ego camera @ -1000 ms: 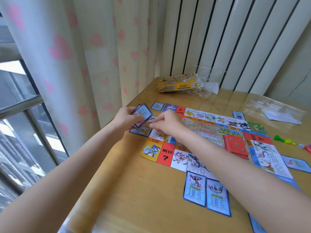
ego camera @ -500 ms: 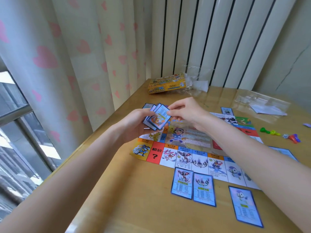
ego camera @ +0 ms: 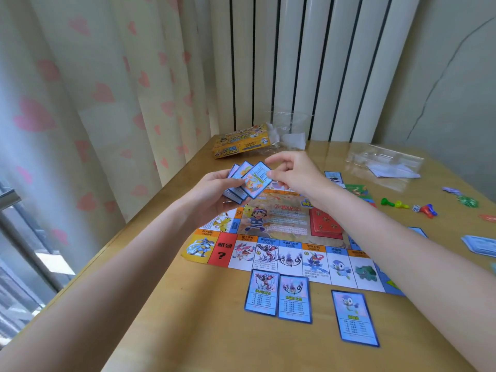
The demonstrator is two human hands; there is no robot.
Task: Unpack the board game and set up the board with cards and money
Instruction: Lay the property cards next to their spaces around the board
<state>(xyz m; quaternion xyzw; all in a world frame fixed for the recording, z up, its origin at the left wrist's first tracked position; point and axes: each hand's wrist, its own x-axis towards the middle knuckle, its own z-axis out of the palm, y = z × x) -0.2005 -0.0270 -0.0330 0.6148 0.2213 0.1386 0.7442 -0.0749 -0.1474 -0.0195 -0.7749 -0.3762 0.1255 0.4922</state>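
The paper game board (ego camera: 290, 253) lies flat on the wooden table (ego camera: 204, 334). Above its far left part my left hand (ego camera: 212, 191) holds a fanned stack of blue cards (ego camera: 247, 181). My right hand (ego camera: 292, 170) pinches the edge of the top card of that fan. Three blue cards lie face up in front of the board's near edge: two side by side (ego camera: 279, 298) and one (ego camera: 354, 318) further right. A red card pile (ego camera: 324, 224) sits on the board's middle. A stack of paper money (ego camera: 480, 245) lies at the right edge.
The yellow game box (ego camera: 239, 143) and crumpled clear wrap (ego camera: 290, 135) sit at the table's far end. A clear plastic bag (ego camera: 383, 165) lies far right. Coloured pawns (ego camera: 394, 203), a die (ego camera: 416, 208) and small plastic pieces (ego camera: 467, 201) are scattered right of the board. A curtain hangs left.
Both hands have risen from the board's left edge with the card fan, and my right hand now pinches the top card. The view has shifted, so more of the board's near edge shows.
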